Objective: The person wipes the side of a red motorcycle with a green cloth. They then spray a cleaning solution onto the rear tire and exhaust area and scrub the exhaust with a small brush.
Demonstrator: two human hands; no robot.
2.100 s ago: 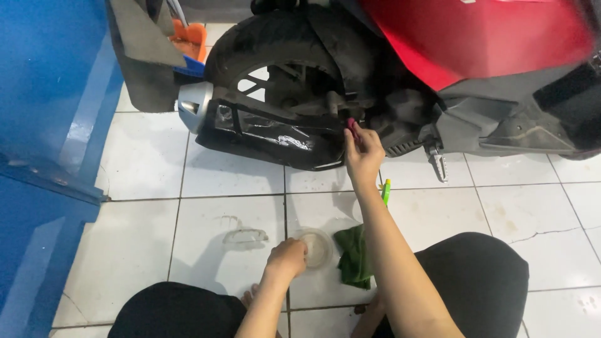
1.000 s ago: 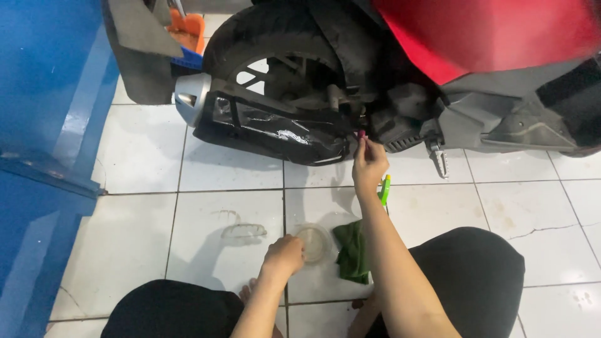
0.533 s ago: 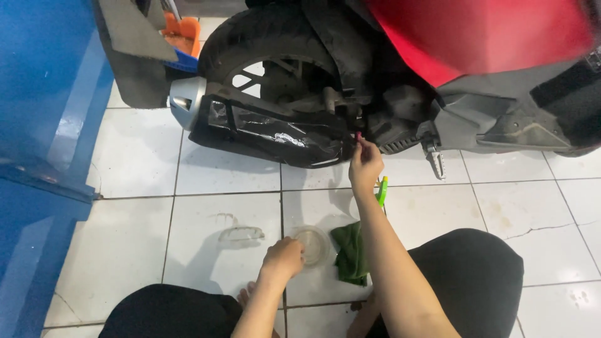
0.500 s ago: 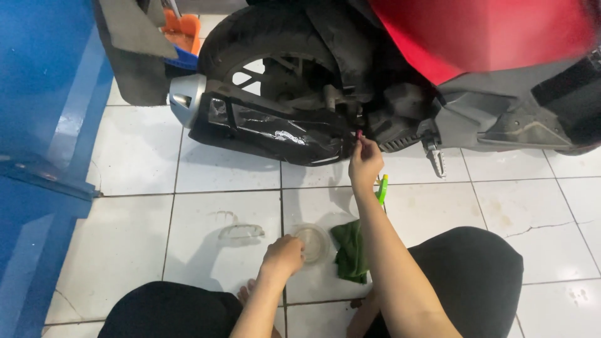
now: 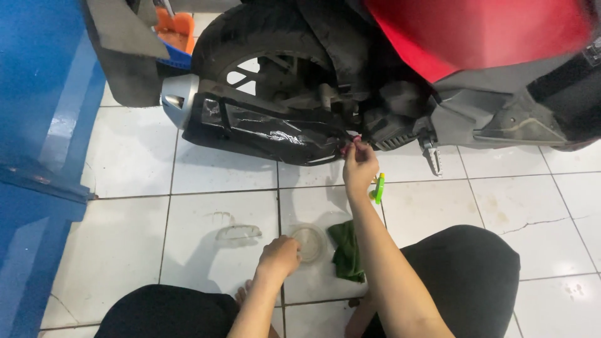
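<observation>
A red scooter stands in front of me, its black exhaust muffler (image 5: pixel 263 128) low beside the rear wheel (image 5: pixel 263 44). My right hand (image 5: pixel 359 167) reaches up to the muffler's right end, fingertips pinched on a small part there; what it is I cannot make out. My left hand (image 5: pixel 280 255) rests on the white tile floor, fingers curled at the edge of a small clear round lid or dish (image 5: pixel 308 241). A dark green rag (image 5: pixel 345 250) lies just right of the dish, beside my right forearm.
A green-handled tool (image 5: pixel 378 188) lies on the floor by my right wrist. A clear plastic piece (image 5: pixel 238 232) lies left of the dish. A blue cabinet (image 5: pixel 37 125) stands at the left. The footpeg (image 5: pixel 432 156) hangs down. My knees in black trousers fill the bottom.
My right hand has stayed at the muffler's end, shifting only slightly. The view has drifted a little. My left hand has not moved from the dish.
</observation>
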